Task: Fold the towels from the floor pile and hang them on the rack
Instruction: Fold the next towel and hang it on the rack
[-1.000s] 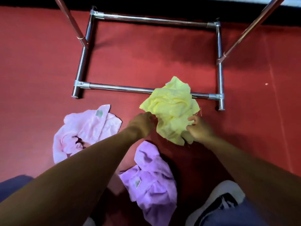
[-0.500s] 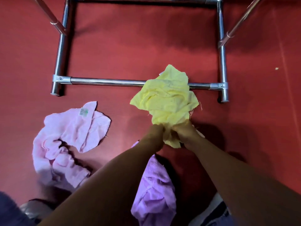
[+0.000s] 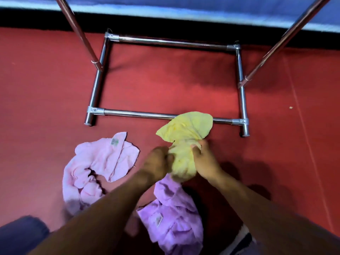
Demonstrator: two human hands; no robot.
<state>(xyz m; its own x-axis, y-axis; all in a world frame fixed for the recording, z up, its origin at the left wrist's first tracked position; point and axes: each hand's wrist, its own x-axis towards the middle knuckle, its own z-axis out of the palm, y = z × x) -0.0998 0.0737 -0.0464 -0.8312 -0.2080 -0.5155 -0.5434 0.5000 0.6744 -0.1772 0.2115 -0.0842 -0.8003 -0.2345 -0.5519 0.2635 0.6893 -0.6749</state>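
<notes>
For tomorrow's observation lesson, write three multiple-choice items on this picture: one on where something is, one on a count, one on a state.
1. Where does the pink towel lie?
A. on the red floor, left of the person's arms
B. over the rack's top bar
C. inside the rack's base frame

2. How many towels are in view?
A. one
B. three
C. five

3. What state is the yellow towel in?
A. folded flat on the floor
B. hanging on the rack
C. bunched up, gripped by both hands

Answers:
1 A: it is spread on the floor, on the near side of the rack's base bar.
2 B: pink, yellow and a purple towel show.
3 C: the left hand and right hand each clutch its crumpled lower part.
</notes>
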